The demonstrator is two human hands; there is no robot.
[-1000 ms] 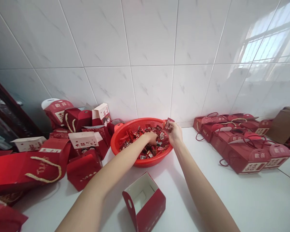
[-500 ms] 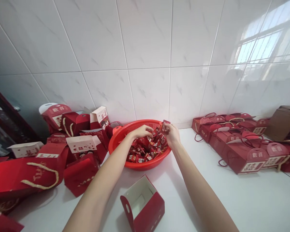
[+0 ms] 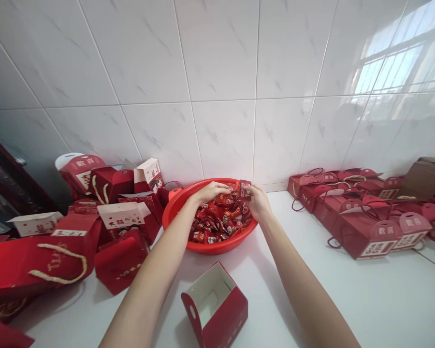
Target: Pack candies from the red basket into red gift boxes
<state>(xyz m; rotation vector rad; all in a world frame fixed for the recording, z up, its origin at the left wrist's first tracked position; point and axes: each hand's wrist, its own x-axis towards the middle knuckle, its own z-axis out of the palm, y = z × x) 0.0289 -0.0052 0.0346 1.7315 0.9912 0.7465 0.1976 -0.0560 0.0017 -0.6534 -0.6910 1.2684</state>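
A red plastic basket [image 3: 210, 250] holds a pile of red wrapped candies [image 3: 217, 223]. Over the pile on the left, my left hand [image 3: 210, 191] reaches in with its fingers stretched toward the middle, touching or just above the wrappers; nothing is plainly gripped. On the basket's right side my right hand [image 3: 258, 201] pinches a dark red candy packet [image 3: 245, 189], held up above the pile. In front of the basket a red gift box [image 3: 223, 314] stands open at the top, and its pale inside holds nothing that I can see.
Red gift boxes and bags [image 3: 65, 251] crowd the left side, some with rope handles. At the right, closed red boxes [image 3: 369, 237] with cord handles stand in rows, beside a brown bag [image 3: 422, 181]. A tiled wall [image 3: 224, 140] rises behind the white tabletop [image 3: 293, 251].
My left hand has moved slightly right, its fingers now closer together and nearer the right hand. The right hand keeps its packet almost in place. The box in front has not moved.
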